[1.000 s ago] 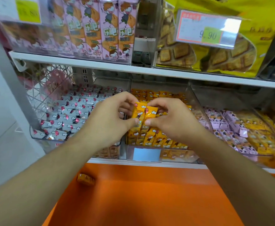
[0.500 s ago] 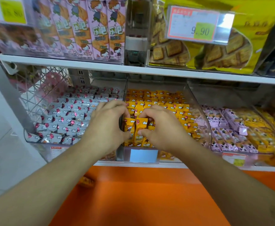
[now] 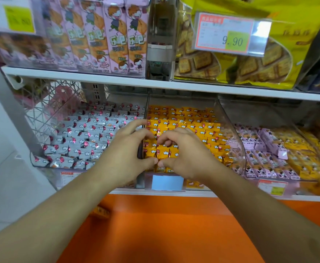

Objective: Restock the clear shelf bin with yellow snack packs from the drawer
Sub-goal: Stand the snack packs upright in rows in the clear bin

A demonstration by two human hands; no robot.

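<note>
Both hands low at the front of the clear plastic shelf bin (image 3: 229, 133), middle compartment of the row. Left hand (image 3: 125, 154) curled, thumb forward; right hand (image 3: 185, 154) curled the same way, thumb tips meeting at the bin's front lip. Between them, pinched from both sides: a short front row of small yellow foil snack packs (image 3: 165, 151), set down among the packs already filling the bin. Packs lying directly between the two palms, just ahead of the thumbs, long axes running front to back, printed faces up. Neither hand nearer than the other; pinched row centred. Likely step: squaring the row into line, then letting go. Bin looking nearly full, rows reaching to the back wall. Left neighbour: clear bin of silver-grey packs (image 3: 83, 137); right neighbour: pink packs (image 3: 258, 147). One stray yellow pack (image 3: 101, 211) on the orange surface (image 3: 165, 230) below, near the left forearm. Drawer not identifiable.
</note>
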